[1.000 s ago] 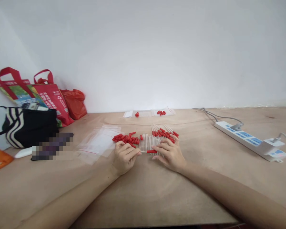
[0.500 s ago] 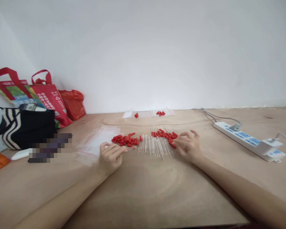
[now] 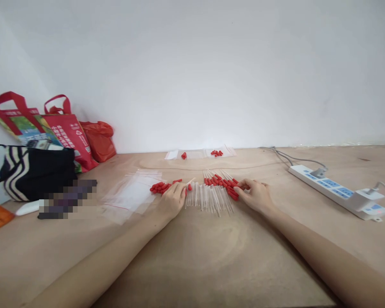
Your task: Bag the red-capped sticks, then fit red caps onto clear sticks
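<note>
My left hand (image 3: 173,200) is closed around a thin clear tube (image 3: 191,181), whose end sticks out past the fingers to the right. Beside and partly behind that hand lies a heap of loose red rubber bulbs (image 3: 160,187). A single red bulb (image 3: 189,187) sits just right of its fingertips. Bare thin tubes (image 3: 208,197) are spread side by side between my hands. Behind them rest droppers with red bulbs (image 3: 216,180), their tubes pointing away. My right hand (image 3: 254,194) has its thumb and fingers drawn in at a red-bulbed dropper (image 3: 233,194) on the right end; the fingertips' contact is partly hidden.
Flat clear zip bags (image 3: 128,196) lie left of the bulbs. Two more bags holding red bulbs (image 3: 197,153) are by the wall. At right is a white power strip (image 3: 330,187) with cables. Shopping bags (image 3: 67,137) and a black bag (image 3: 41,171) stand at left.
My left hand has moved forward and right, carrying the thin tube toward the single red bulb. The right hand's fingers, spread before, have come down and together at the dropper bulbs.
</note>
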Demonstrator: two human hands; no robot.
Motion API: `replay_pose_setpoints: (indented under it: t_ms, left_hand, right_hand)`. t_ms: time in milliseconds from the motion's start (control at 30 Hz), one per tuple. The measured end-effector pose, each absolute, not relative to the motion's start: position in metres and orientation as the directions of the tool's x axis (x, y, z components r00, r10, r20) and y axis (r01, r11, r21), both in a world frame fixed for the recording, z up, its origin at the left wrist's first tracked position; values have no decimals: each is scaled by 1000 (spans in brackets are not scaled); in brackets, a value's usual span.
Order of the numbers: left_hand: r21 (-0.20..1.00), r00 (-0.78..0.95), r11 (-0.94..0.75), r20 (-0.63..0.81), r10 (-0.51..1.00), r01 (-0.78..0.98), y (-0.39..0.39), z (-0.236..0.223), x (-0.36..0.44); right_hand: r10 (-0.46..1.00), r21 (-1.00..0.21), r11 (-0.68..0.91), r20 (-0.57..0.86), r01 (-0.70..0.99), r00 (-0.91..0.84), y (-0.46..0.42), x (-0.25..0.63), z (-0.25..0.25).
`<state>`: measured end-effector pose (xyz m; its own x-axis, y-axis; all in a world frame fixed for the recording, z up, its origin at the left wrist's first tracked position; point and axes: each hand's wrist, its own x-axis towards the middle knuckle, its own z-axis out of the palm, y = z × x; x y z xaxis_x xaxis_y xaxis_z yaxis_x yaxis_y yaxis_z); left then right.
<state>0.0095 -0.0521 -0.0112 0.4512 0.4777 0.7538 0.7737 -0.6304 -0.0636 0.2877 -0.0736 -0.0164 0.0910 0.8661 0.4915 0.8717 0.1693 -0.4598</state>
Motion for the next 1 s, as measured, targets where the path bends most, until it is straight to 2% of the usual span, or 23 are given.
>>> replay_pose_setpoints:
  t_ms: [167,333,467,667,800,1000]
  left_hand:
    - [-104,514,-654,713,476,749,-43,-12,24]
    - [-53,531,-715,708,466,697,-45,-17,28]
    - [19,537,-746,682,497,666,-52,-18,29]
    - [154,514,-746,635,577,648,-63,-14,23]
    - [144,559,-740,565,606,657,-69,-7,18]
    - [114,515,-657,528,675,745,-66,-6,20]
  right_hand:
    - [876,-453,182,478,873,65,-73,290,-13]
    - [897,-453,175,440,874,48,-75,289,-13]
    - [907,-504,193,419,842,43,-75,292,-11]
    - [891,-583,-16,360,813,276,-61,310,-13]
    - [908,-565,-86,295,821,298,-48,312,-18]
    - [926,-572,-167,188,803,326,-36,300,-21]
